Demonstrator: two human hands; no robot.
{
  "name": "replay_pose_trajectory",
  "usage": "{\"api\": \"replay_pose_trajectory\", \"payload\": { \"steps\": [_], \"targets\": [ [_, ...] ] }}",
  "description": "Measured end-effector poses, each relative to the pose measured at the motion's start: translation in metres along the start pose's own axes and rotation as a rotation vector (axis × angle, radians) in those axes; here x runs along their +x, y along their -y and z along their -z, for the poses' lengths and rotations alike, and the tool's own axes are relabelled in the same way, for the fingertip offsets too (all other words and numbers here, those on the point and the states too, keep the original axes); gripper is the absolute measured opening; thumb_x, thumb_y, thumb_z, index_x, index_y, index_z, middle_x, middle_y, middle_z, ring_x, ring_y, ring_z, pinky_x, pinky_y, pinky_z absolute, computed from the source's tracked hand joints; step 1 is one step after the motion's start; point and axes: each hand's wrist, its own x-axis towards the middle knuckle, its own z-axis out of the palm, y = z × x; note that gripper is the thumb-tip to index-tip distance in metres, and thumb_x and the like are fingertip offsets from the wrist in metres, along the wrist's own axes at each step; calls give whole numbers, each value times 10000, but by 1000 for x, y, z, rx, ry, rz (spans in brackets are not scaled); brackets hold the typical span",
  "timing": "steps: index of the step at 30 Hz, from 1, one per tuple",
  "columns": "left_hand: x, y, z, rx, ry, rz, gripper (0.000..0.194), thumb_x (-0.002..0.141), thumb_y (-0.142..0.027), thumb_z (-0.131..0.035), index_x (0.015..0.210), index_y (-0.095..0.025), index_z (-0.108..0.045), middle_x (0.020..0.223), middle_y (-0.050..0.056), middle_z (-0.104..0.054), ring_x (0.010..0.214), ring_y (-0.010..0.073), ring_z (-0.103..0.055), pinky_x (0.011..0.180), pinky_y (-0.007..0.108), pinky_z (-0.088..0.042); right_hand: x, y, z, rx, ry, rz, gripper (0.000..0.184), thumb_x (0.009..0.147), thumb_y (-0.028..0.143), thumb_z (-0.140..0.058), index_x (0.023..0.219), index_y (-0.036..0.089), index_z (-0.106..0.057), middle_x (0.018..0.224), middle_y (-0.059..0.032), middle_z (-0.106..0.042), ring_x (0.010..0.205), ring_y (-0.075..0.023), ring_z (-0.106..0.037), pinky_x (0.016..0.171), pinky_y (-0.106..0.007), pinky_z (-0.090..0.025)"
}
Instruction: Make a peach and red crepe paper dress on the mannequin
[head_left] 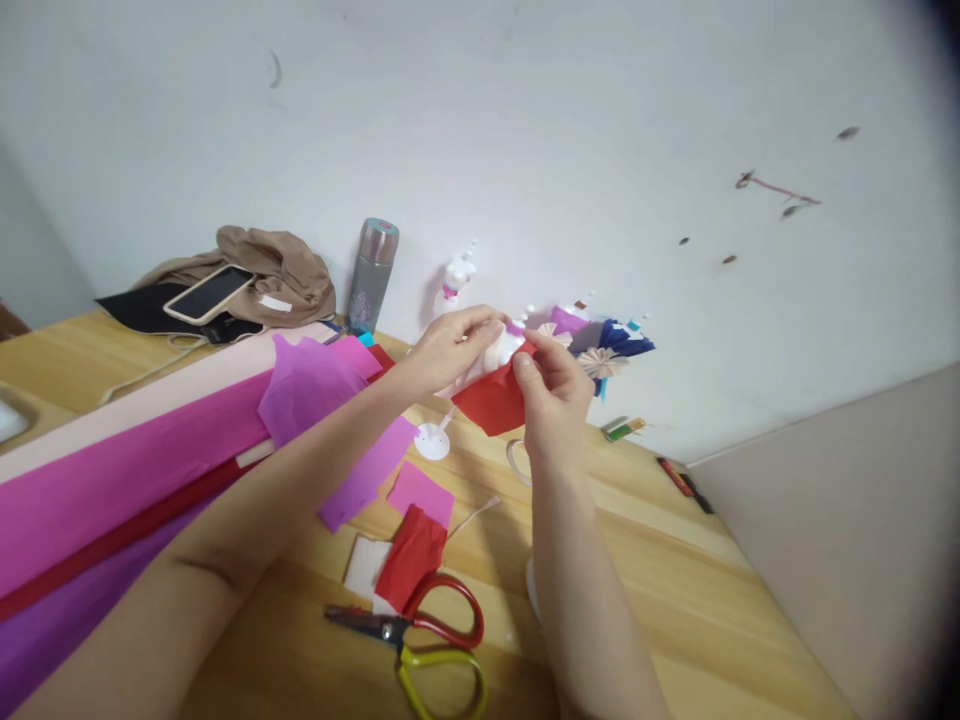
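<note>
Both hands are raised over the middle of the table at a small white dress form (501, 350) on a round white stand base (433, 441). My left hand (459, 345) is closed around the form's upper left side, fingers bent over its top. My right hand (556, 385) pinches a red piece of crepe paper (491, 400) between thumb and fingers, against the form's front. A bit of purple shows at the form's neck. The fingers partly hide where the paper meets the form.
Scissors (390, 628) lie in front beside red scraps (412, 555) and pink scraps (424, 492). Long crepe sheets (150, 430) cover the left side. Behind stand a grey bottle (373, 275), another white dress form (459, 272) and a navy paper dress (619, 340). A phone (210, 293) rests on brown cloth.
</note>
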Motion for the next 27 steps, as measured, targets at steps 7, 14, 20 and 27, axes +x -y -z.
{"api": "replay_pose_trajectory", "payload": {
  "steps": [7,14,20,27],
  "targets": [
    [2,1,3,55,4,-57,271,952,-292,-451,1004,-160,-681,1096,88,-695,1099,202,-613,1005,309,-439,-1,4,-1,-7,-3,17,239,814,350,-669,1032,276,-730,1004,-26,-755,945,-233,-688,894,-444,-534],
    [-4,0,-2,83,-51,-64,342,955,-268,-440,1231,-160,-609,1094,77,-688,1016,183,-623,939,300,-462,-3,9,-1,-82,-23,91,221,839,324,-650,1034,267,-737,1030,-30,-748,983,-225,-677,923,-430,-523],
    [-8,6,-10,88,-109,-115,269,963,-319,-438,1079,-160,-623,1041,57,-676,1017,180,-607,913,295,-463,-3,5,-5,-99,-65,132,288,836,321,-649,1106,238,-709,1122,-65,-735,1037,-237,-676,951,-454,-525],
    [-15,9,-14,84,-122,-110,402,1003,-474,-383,1170,-180,-600,1097,60,-687,983,172,-626,880,284,-477,-8,-3,-8,-149,-85,225,284,908,333,-595,1165,246,-679,1176,-74,-710,1109,-236,-661,993,-453,-507]
  ]
}}
